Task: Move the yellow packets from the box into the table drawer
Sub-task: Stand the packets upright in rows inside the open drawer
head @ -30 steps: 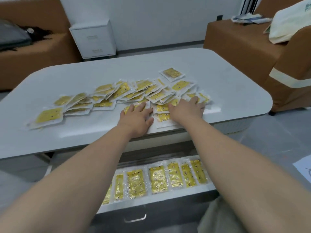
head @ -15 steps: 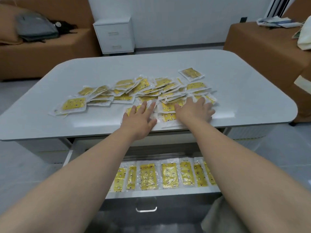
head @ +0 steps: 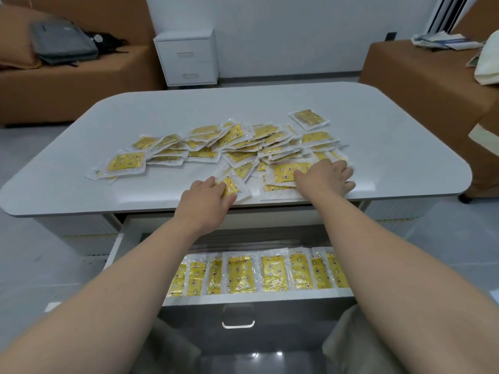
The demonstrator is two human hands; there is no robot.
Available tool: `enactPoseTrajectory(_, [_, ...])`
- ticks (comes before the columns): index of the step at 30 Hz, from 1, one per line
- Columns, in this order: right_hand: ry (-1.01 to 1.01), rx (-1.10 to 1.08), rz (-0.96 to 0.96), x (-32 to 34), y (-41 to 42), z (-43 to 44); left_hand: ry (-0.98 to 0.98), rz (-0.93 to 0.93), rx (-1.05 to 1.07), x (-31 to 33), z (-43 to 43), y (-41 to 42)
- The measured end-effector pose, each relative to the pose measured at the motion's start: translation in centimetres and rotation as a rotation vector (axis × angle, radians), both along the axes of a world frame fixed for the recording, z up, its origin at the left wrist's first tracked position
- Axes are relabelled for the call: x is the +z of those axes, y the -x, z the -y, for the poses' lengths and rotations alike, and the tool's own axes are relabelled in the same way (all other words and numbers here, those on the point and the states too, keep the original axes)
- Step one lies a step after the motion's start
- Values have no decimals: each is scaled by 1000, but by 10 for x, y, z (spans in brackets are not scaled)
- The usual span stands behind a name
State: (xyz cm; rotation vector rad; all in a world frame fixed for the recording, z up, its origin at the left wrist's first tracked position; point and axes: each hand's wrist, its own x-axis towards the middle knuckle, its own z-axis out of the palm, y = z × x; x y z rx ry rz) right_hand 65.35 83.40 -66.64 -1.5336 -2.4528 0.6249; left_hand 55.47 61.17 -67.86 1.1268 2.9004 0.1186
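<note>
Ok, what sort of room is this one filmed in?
Probably an office lounge or waiting area: brown sofas flank a low white table, with a small white drawer cabinet against the wall and a grey backpack on one seat.

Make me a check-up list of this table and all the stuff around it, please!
Surface: white table with rounded corners.
Job's things: yellow packets lie in a loose heap on the table; a row of packets stands side by side in the open drawer. No box seen.
Clutter: nothing seen.
Hands: left hand has fingers and thumb on one packet near the front edge, grip unclear; right hand rests flat on packets.
Cables: nothing seen.
Surroundings: brown sofas left and right, a grey bag on the left one, papers on the right one, a white cabinet by the wall.
</note>
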Motion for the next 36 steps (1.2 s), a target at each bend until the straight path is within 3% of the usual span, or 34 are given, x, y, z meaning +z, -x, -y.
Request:
enactPoseTrajectory(4, [99,-45,-10,-3,-5,1,-53,-17,51,1,3,-1])
enactPoseTrajectory(11, [98,-20,-41,-3,-12,0,-193,12,219,3,1,-3])
enactPoseTrajectory(15, [147,9,-216,3,-16,0,-281,39,252,3,1,-5])
enactPoseTrajectory(20, [145,253,-474,10,-13,10,-437,196,268,4,6,-6])
enactPoseTrajectory(25, [117,496,-600,23,-7,44,-479,365,321,15,19,-1])
enactPoseTrajectory(28, [249,635,-661,30,-4,64,-437,536,343,25,33,2])
enactPoseTrajectory(31, [409,858,-477,32,-1,76,-242,621,280,35,49,5])
enactPoseTrajectory(36, [493,1048,72,6,1,98,154,515,309,32,73,13])
